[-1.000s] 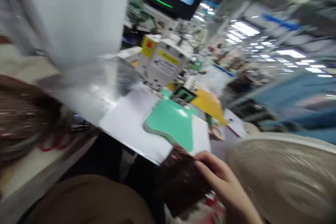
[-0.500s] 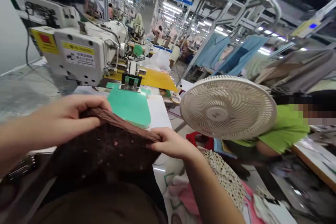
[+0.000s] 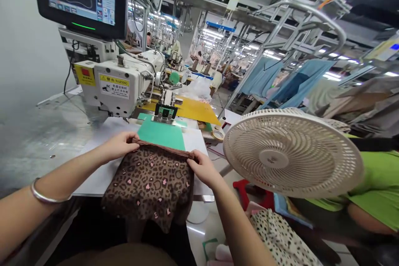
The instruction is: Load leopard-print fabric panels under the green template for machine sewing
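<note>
A brown leopard-print cloth (image 3: 152,178) with small pink marks hangs from both my hands over the front edge of the table. My left hand (image 3: 120,146) pinches the left end of its folded brown upper edge, and my right hand (image 3: 199,166) grips the right end. Between them the edge is stretched nearly straight. It lies along the near side of a green plate (image 3: 162,132). Just beyond that plate is the clamp (image 3: 166,111) of a white sewing machine (image 3: 115,87).
A screen (image 3: 81,0) stands above the machine at the left. A large fan (image 3: 280,153) sits close by on the right, with a person in a green shirt (image 3: 374,178) behind it. Spotted fabric (image 3: 280,232) lies low at the right. A yellow board (image 3: 196,110) extends behind the clamp.
Both hands have moved forward and lowered the cloth's edge toward the green plate. Its printed side now faces up in view. The camera's view has shifted, bringing the whole screen into sight.
</note>
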The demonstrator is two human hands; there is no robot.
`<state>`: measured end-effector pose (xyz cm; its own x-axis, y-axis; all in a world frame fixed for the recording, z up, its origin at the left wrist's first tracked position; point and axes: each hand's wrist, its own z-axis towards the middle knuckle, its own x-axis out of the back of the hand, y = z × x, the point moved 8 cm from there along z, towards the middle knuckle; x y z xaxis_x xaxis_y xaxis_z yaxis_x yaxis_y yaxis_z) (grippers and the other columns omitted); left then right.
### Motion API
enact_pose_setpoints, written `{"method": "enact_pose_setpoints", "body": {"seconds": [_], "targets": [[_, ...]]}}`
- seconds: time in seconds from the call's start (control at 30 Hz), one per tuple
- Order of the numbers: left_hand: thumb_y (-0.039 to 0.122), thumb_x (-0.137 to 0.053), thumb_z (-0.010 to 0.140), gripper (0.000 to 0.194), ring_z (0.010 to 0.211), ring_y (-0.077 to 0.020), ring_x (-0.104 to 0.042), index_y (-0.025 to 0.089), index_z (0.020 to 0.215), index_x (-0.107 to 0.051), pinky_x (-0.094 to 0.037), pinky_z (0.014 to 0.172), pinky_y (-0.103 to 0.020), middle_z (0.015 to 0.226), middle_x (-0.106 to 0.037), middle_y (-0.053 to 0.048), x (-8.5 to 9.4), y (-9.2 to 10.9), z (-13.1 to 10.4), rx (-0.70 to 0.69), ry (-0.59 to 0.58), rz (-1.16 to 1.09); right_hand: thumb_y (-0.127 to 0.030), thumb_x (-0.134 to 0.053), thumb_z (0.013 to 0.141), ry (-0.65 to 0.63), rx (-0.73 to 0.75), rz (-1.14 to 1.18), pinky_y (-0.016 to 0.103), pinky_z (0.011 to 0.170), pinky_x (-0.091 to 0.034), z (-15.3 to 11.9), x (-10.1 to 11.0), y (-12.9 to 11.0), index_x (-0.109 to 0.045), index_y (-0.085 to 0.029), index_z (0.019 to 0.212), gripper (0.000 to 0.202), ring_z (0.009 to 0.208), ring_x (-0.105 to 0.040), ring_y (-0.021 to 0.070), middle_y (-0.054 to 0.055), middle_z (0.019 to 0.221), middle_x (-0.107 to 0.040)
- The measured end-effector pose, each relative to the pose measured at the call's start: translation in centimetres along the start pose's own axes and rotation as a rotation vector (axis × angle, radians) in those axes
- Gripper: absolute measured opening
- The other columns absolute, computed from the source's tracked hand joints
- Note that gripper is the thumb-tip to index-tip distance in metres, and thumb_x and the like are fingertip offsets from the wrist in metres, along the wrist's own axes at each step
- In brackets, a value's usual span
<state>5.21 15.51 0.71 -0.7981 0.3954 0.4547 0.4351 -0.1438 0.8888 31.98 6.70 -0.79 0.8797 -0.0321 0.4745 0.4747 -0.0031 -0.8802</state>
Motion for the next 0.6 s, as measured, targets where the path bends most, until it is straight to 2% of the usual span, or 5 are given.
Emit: {"method": "enact_pose_setpoints", "body": {"seconds": [0.1,0.27,0.37,0.5,0.6], "targets": [[0.045,-0.063,0.066,0.027,0.065,-0.017,-0.055,0.019,0.073,-0.059,-0.041,0.061,-0.028,0.064,-0.056,0.002,-0.4,-0.6,0.8,0.033,0.001,0.027,-0.034,-0.057,0.075,0.004,-0.02,-0.04,0.028,0.066,-0.034,0.7,-0.4,0.9,-0.051,-0.021,0.074,0.014,0.073,-0.046,0.0172,-0.003,0.071,-0.051],[0.057,-0.062,0.066,0.037,0.061,-0.0204,-0.057,0.02,0.065,-0.06,-0.042,0.059,-0.03,0.06,-0.06,-0.001,-0.7,-0.2,0.5,0.031,-0.035,0.109,-0.054,-0.056,0.082,0.012,-0.035,-0.017,0.027,0.062,-0.033,0.5,-0.9,1.1,-0.049,-0.021,0.071,0.035,0.068,-0.043,0.0156,-0.004,0.067,-0.046],[0.053,-0.062,0.067,0.032,0.061,-0.0197,-0.056,0.021,0.067,-0.059,-0.041,0.059,-0.029,0.06,-0.06,0.0,0.0,1.5,-0.8,-0.049,-0.036,0.169,-0.055,-0.057,0.08,0.06,0.021,0.012,0.028,0.063,-0.032,-0.2,-0.1,0.0,-0.044,-0.023,0.067,0.037,0.067,-0.041,0.0157,-0.004,0.066,-0.042],[0.047,-0.056,0.077,0.025,0.074,-0.0205,-0.059,0.023,0.08,-0.063,-0.043,0.067,-0.028,0.077,-0.067,-0.001,1.6,5.0,-3.0,-0.252,0.003,0.298,-0.048,-0.06,0.079,0.071,0.115,0.073,0.029,0.066,-0.035,-1.5,1.1,-2.2,-0.052,-0.022,0.074,0.027,0.071,-0.045,0.0167,-0.002,0.071,-0.048],[0.043,-0.054,0.077,0.023,0.08,-0.0229,-0.061,0.023,0.081,-0.065,-0.042,0.072,-0.03,0.081,-0.069,-0.003,2.3,6.5,-3.5,-0.339,0.063,0.371,-0.044,-0.062,0.078,0.09,0.14,0.116,0.028,0.065,-0.035,-1.9,1.6,-3.1,-0.056,-0.021,0.075,0.024,0.07,-0.045,0.0169,-0.001,0.071,-0.05]]}}
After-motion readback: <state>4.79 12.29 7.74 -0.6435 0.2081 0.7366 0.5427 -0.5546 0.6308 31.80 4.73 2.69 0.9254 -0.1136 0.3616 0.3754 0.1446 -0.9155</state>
